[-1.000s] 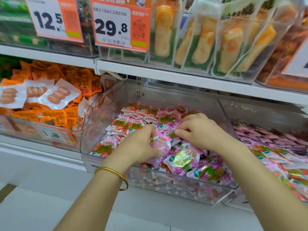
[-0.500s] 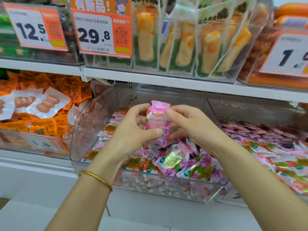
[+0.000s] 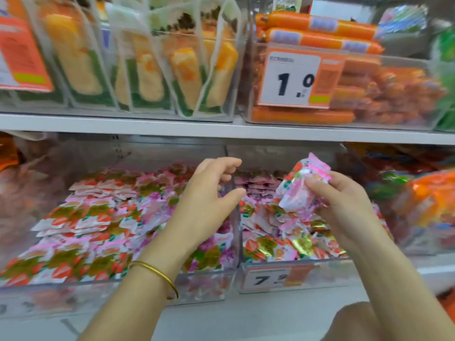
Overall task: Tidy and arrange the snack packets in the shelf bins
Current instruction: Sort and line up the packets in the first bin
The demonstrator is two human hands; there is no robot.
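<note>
Pink snack packets (image 3: 304,187): small bunch pinched in right hand (image 3: 344,205), raised above the right clear bin (image 3: 293,279) of like packets. Left hand (image 3: 209,200): fingers loosely curled, grasping nothing, over the left clear bin (image 3: 204,284). Gold bangle (image 3: 157,274) on left wrist.

A shop: price tag (image 3: 293,81) on stocked shelf (image 3: 221,131) bins.

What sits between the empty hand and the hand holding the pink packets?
In the head view, the clear divider wall where two bins meet runs between the left hand and the right hand gripping pink packets.
</note>
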